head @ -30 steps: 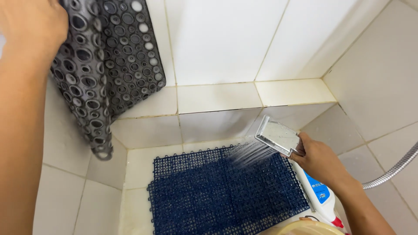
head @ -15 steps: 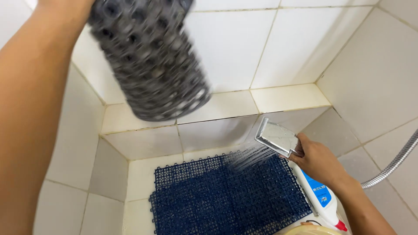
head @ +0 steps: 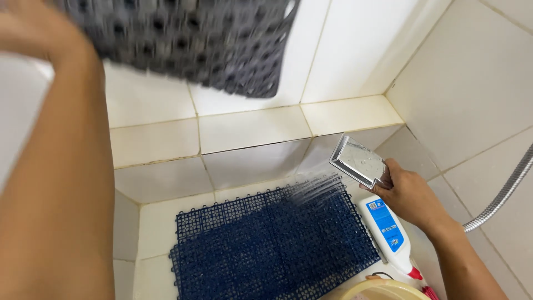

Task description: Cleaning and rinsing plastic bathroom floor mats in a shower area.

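White-tiled shower corner. Right hand clasping shower head, spraying blue grid mat on floor; left hand gripping raised grey mat.

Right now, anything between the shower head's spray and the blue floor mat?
Nothing visible. The right hand holds the square shower head, and its spray reaches the blue grid mat directly. The grey perforated mat is held high by the left hand, out of the spray.

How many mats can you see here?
2. A grey holed mat is held up against the wall tiles by the left hand; a dark blue grid mat lies on the floor below the shower head, its lower edge cut off by the frame.
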